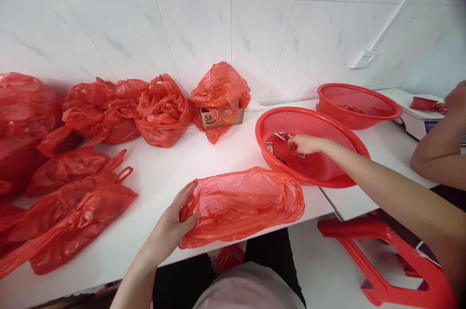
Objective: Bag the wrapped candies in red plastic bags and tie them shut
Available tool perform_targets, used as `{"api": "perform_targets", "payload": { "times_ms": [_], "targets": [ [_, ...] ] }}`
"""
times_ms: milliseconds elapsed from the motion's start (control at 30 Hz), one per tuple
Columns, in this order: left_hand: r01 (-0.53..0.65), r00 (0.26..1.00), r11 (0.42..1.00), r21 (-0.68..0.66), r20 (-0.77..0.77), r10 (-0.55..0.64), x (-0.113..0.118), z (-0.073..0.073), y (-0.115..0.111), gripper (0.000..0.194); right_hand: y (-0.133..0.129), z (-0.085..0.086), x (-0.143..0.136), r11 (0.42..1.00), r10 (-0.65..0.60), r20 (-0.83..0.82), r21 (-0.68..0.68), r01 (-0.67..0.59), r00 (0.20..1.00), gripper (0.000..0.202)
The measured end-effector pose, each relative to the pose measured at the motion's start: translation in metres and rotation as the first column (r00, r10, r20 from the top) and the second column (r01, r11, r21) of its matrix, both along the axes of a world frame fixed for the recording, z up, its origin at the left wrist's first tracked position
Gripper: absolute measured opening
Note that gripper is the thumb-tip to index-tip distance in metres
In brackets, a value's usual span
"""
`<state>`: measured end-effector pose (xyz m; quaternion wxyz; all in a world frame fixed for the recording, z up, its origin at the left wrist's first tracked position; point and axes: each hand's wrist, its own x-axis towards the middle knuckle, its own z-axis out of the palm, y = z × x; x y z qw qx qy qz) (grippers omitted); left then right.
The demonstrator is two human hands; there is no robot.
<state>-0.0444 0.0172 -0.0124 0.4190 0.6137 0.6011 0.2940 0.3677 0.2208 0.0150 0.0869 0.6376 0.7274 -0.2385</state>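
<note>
My left hand (pixel 174 221) grips the near-left rim of a red plastic bag (pixel 247 207), its thumb inside and its fingers at the outer side. The bag lies on the table edge with its mouth spread wide. No contents show in it. My right hand (pixel 304 145) reaches down into a red perforated basket (pixel 313 119), fingers curled. Small printed packets (pixel 269 147) lie in the basket around those fingertips. Whether a packet is between the fingers is hidden.
Several filled red bags (pixel 160 114) crowd the left side of the white table. A cardboard box (pixel 224 118) stands by the wall under red plastic. A second red basket (pixel 358 105), a scale (pixel 418 119) and another person's arm (pixel 439 148) are right. A red stool (pixel 393 250) is below.
</note>
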Motion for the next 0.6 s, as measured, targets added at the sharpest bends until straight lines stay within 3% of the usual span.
{"api": "perform_targets", "payload": {
  "times_ms": [67, 133, 233, 333, 433, 500, 600],
  "targets": [
    [-0.011, 1.0, 1.0, -0.009, 0.012, 0.011, 0.002, 0.0, -0.001, 0.07, 0.001, 0.023, 0.004, 1.0, 0.006, -0.094, 0.014, -0.005, 0.996, 0.021],
    [-0.017, 1.0, 1.0, -0.013, 0.024, 0.018, 0.004, 0.0, -0.001, 0.07, -0.011, 0.051, -0.004, 0.997, 0.019, -0.33, 0.077, 0.007, 0.944, 0.021],
    [-0.023, 0.999, 1.0, -0.01, 0.043, 0.023, 0.009, -0.002, 0.0, 0.07, -0.055, 0.082, -0.044, 0.982, 0.117, -0.67, 0.187, 0.013, 0.733, 0.027],
    [-0.019, 0.998, 1.0, 0.008, 0.06, 0.018, 0.016, -0.004, 0.001, 0.073, -0.106, 0.078, -0.103, 0.97, 0.231, -0.726, 0.124, -0.207, 0.648, 0.017],
    [-0.008, 0.998, 0.999, 0.031, 0.068, 0.006, 0.02, -0.008, 0.001, 0.075, -0.128, 0.056, -0.14, 0.93, 0.366, -0.612, 0.279, -0.241, 0.701, 0.012],
    [0.0, 0.998, 0.999, 0.044, 0.067, -0.003, 0.021, -0.011, 0.0, 0.074, -0.119, 0.048, -0.138, 0.909, 0.373, -0.563, 0.383, -0.167, 0.737, 0.017],
    [-0.013, 0.999, 0.997, 0.081, 0.04, 0.01, 0.02, -0.014, -0.003, 0.074, -0.079, 0.048, -0.097, 0.887, 0.265, -0.503, 0.462, -0.003, 0.823, 0.023]
  ]
}}
